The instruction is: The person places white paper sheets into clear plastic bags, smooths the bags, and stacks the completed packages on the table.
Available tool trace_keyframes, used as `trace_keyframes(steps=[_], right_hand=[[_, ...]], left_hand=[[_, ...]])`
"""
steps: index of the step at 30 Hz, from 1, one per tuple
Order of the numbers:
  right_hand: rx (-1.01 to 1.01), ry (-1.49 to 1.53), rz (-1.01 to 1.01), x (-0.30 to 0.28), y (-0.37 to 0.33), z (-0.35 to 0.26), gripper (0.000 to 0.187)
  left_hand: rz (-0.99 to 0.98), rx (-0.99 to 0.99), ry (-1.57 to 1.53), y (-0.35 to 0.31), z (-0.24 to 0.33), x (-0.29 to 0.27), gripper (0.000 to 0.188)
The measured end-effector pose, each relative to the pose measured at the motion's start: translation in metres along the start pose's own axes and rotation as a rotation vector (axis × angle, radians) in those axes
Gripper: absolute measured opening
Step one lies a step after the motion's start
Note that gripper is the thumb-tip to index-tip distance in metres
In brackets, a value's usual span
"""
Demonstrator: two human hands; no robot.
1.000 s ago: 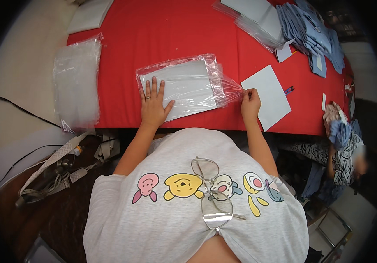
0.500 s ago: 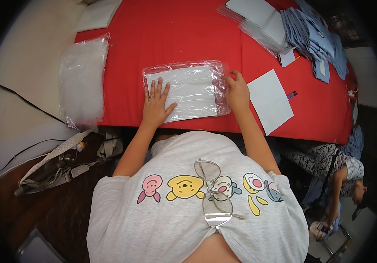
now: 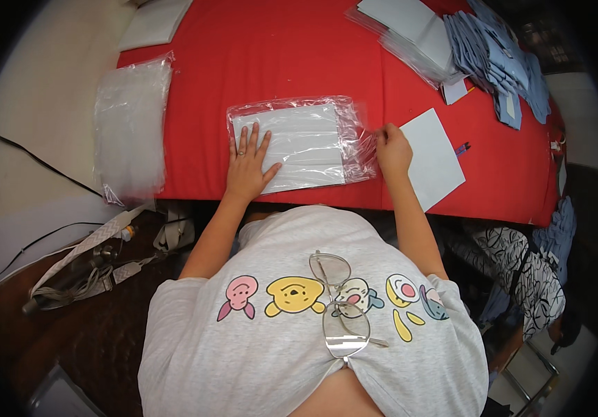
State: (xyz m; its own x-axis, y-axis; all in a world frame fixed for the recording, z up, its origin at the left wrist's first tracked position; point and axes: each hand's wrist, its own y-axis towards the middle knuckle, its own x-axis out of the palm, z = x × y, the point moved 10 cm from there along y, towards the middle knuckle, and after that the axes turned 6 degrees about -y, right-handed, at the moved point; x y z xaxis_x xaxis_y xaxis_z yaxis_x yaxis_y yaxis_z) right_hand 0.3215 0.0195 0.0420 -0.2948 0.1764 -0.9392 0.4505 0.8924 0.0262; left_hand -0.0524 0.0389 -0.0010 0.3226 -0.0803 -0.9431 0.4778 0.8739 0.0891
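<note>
A clear plastic bag (image 3: 354, 142) lies on the red tablecloth in front of me, with a white sheet (image 3: 302, 149) showing through it. My left hand (image 3: 247, 167) rests flat on the left part of the bag, its fingers spread. At the bag's right end, my right hand (image 3: 395, 151) pinches the loose plastic edge, which stretches toward it in creases. Just beyond that hand is a second white sheet (image 3: 438, 156), bare on the cloth and partly covered by the hand and forearm.
Clear plastic bags (image 3: 131, 128) lie piled at the left edge. A white stack (image 3: 156, 24) sits far left. At the far right are bagged white sheets (image 3: 410, 31) and folded blue garments (image 3: 497, 59). A small dark blue item (image 3: 462, 149) lies right. Another person (image 3: 538, 295) is lower right.
My right hand has moved right and closed on the bag's edge, drawing the plastic outward. My left hand stays in place. The other person has bent lower.
</note>
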Motion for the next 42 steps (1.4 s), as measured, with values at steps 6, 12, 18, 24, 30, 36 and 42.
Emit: trace_keyframes(steps=[6, 12, 18, 24, 30, 36, 42], right_hand=[[0.392, 0.887, -0.017, 0.050, 0.012, 0.105, 0.025], [-0.008, 0.676, 0.177, -0.057, 0.001, 0.010, 0.027], [0.289, 0.524, -0.426, 0.065, -0.023, 0.020, 0.030], [0.476, 0.916, -0.803, 0.084, -0.052, -0.002, 0.020], [0.366, 0.722, -0.803, 0.117, -0.054, -0.017, 0.028], [0.231, 0.588, -0.456, 0.009, -0.042, 0.023, 0.031], [0.038, 0.502, -0.207, -0.119, -0.062, 0.114, 0.013]], left_hand=[[-0.033, 0.044, 0.034, 0.006, 0.011, 0.003, 0.084], [-0.031, 0.047, 0.036, 0.002, 0.008, 0.002, 0.083], [-0.022, 0.061, 0.006, 0.002, 0.007, 0.000, 0.083], [0.003, 0.069, -0.004, 0.000, 0.006, 0.000, 0.084], [-0.008, 0.070, -0.004, 0.000, 0.004, -0.001, 0.087], [0.007, 0.033, -0.050, 0.000, 0.003, -0.001, 0.089], [0.018, 0.063, -0.020, -0.003, 0.003, -0.001, 0.088]])
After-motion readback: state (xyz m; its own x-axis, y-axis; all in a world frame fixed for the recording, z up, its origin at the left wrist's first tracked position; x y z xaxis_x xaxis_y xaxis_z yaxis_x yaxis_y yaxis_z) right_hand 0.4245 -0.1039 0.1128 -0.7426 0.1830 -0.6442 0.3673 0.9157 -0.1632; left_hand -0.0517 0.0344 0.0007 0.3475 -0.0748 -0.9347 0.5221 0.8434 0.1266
